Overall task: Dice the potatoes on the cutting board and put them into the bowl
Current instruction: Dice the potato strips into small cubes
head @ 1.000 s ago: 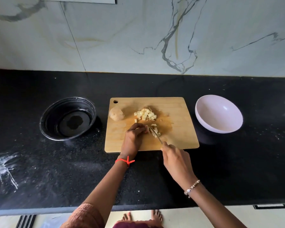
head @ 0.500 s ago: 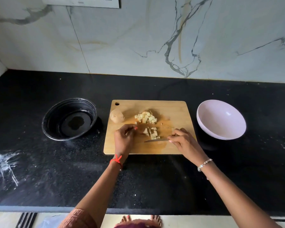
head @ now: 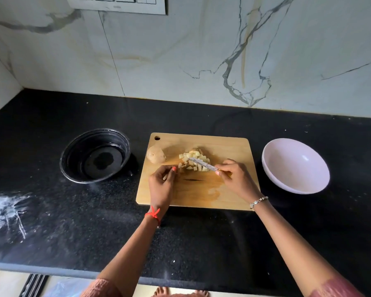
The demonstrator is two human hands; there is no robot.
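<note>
Between both hands, diced potato (head: 194, 161)

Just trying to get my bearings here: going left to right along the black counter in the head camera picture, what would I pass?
White powdery smear → black bowl → whole potato on the wooden cutting board → pile of diced potato → white bowl.

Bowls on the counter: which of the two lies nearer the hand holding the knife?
The white bowl, right of the cutting board, beside the right hand gripping the knife. The black bowl sits beyond the board's left edge.
</note>
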